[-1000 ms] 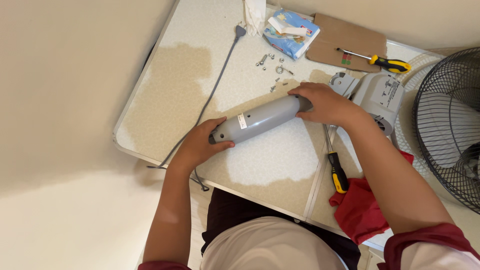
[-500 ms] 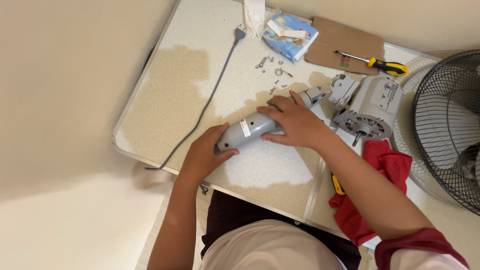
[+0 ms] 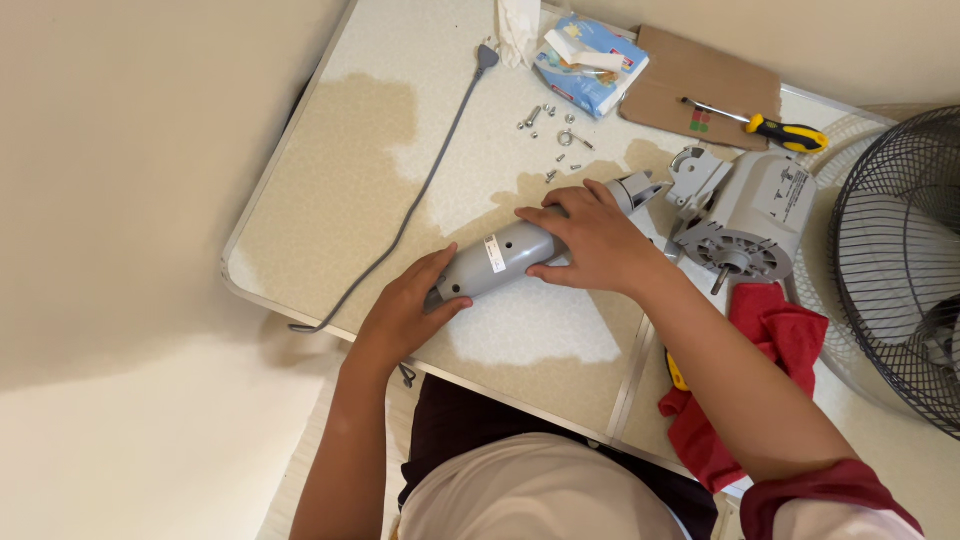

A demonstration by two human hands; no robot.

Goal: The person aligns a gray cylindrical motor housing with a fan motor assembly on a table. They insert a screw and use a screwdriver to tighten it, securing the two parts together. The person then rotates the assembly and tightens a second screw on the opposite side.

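Grey housing (image 3: 505, 258) lay on the surface (image 3: 330, 180), beside the motor (image 3: 755, 215). Your left hand (image 3: 410, 305) was closed around its near end, and your right hand (image 3: 598, 240) gripped its far end, near the screws (image 3: 550, 125).

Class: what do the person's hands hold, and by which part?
Both hold the grey fan neck housing: left hand at its lower end, right hand over its upper part.

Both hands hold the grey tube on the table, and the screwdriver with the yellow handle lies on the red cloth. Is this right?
Not quite. In the head view, the yellow-handled screwdriver lies on the brown cardboard, not on the red cloth. The rest holds: the left hand and the right hand both hold the grey tube on the table.
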